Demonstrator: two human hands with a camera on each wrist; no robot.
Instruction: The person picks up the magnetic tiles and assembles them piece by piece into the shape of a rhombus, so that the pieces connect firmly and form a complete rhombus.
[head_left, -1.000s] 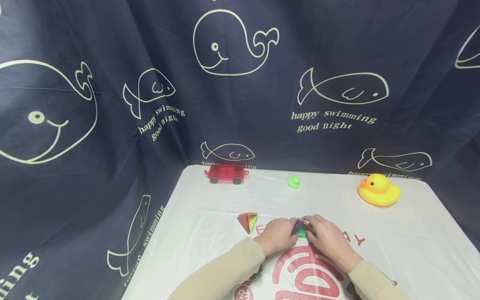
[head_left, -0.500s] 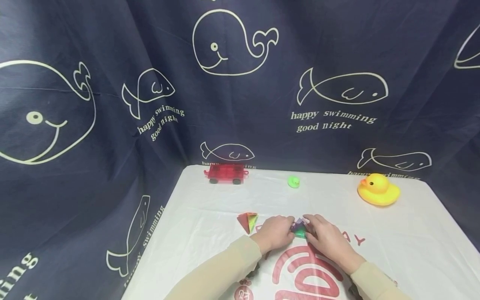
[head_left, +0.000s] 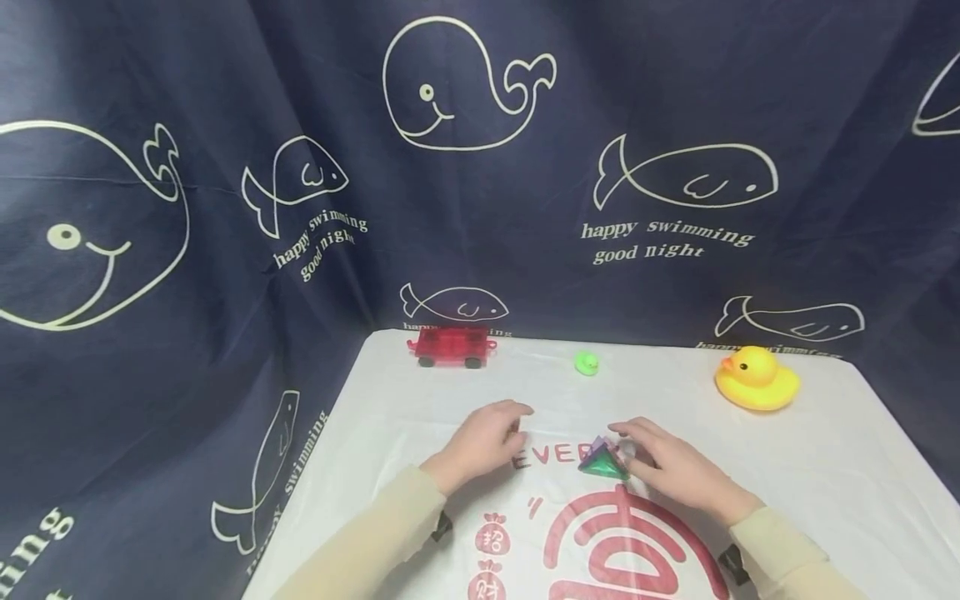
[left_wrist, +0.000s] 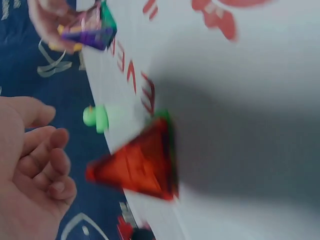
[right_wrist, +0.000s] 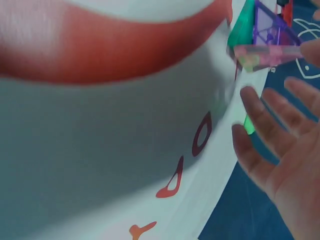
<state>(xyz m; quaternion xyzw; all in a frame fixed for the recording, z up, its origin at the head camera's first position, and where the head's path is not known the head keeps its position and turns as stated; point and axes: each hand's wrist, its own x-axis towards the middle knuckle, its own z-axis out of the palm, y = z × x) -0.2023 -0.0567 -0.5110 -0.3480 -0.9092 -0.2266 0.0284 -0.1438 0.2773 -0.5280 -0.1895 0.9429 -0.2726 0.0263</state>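
Note:
A small pyramid of translucent magnetic tiles point(head_left: 603, 463), green in front with purple and pink sides, stands on the white table. Right beside it is my right hand point(head_left: 675, 468), fingers spread; in the right wrist view a fingertip overlaps the pink side of the tile pyramid point(right_wrist: 272, 37). My left hand point(head_left: 482, 440) hovers to the left with loosely bent fingers and nothing in them. Near that hand, in the left wrist view, a second pyramid of red and green tiles point(left_wrist: 142, 167) appears blurred. The left hand hides this one in the head view.
Along the table's back edge are a red wheeled toy car base point(head_left: 452, 346), a small green duck point(head_left: 587, 363) and a large yellow duck point(head_left: 757, 381). A dark blue curtain point(head_left: 525, 233) with whale and fish prints hangs behind the white printed tablecloth point(head_left: 825, 500).
My left hand has let go of the green and purple pyramid and moved left to the red one. My right hand has loosened, its fingers spreading slightly away to the right.

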